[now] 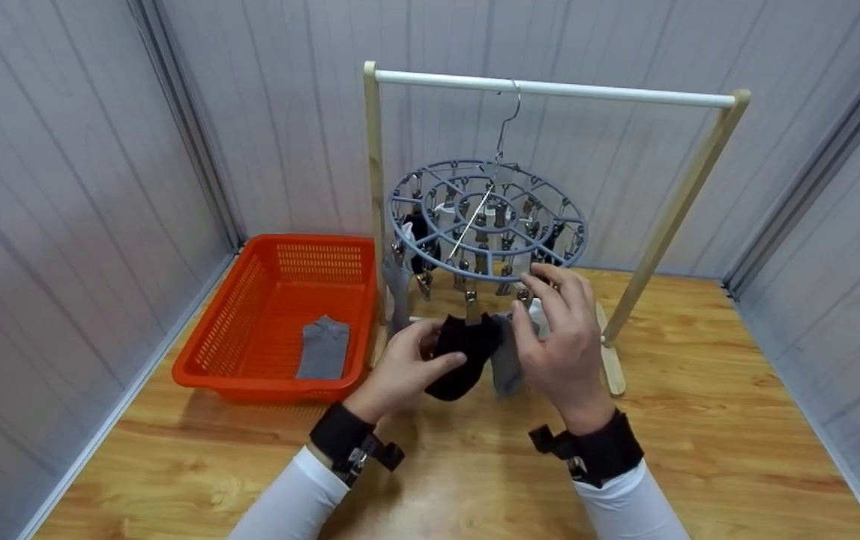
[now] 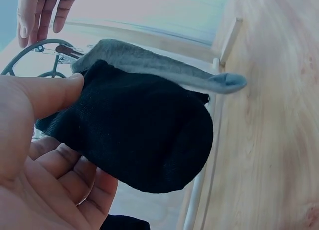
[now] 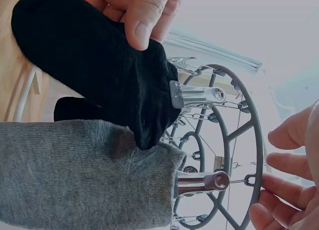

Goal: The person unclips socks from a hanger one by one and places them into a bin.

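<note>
The left hand (image 1: 400, 371) pinches a black sock (image 1: 463, 352) between thumb and fingers; the sock hangs from a clip on the round grey clip hanger (image 1: 486, 221). The right hand (image 1: 561, 337) is loosely spread, fingertips at the hanger's rim. Only the right wrist view shows the metal clip (image 3: 197, 96) biting the sock's edge, beside a clipped grey sock (image 3: 84, 172). An orange basket (image 1: 250, 300) holds another grey sock (image 1: 323, 347).
</note>
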Tool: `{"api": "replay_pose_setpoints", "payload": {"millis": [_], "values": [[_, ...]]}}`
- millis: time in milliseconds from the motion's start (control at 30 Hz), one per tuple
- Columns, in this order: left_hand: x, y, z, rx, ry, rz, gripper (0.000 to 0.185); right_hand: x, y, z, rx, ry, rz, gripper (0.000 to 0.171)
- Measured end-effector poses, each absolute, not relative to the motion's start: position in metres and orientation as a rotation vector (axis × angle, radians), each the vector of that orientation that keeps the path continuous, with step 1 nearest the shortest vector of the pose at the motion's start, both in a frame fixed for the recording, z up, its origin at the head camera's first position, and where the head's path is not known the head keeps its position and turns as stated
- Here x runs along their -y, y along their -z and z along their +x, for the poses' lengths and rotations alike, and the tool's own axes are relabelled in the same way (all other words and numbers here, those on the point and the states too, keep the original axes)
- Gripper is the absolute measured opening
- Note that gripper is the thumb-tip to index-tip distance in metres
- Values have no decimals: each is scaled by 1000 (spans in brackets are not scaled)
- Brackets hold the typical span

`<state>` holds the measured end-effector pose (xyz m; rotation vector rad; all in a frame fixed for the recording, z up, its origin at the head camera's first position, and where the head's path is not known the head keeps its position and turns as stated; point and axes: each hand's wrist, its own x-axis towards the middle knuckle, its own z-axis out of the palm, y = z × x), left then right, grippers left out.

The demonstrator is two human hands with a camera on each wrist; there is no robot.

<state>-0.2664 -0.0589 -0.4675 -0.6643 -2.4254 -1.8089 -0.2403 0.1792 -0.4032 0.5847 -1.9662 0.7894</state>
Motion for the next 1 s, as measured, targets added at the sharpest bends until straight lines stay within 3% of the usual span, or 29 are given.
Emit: {"api": "replay_pose_setpoints", "payload": {"millis": [1000], "values": [[66,460,-267,2388,1735,-805,19,-161,416,-241,1955,-916,676,26]]}}
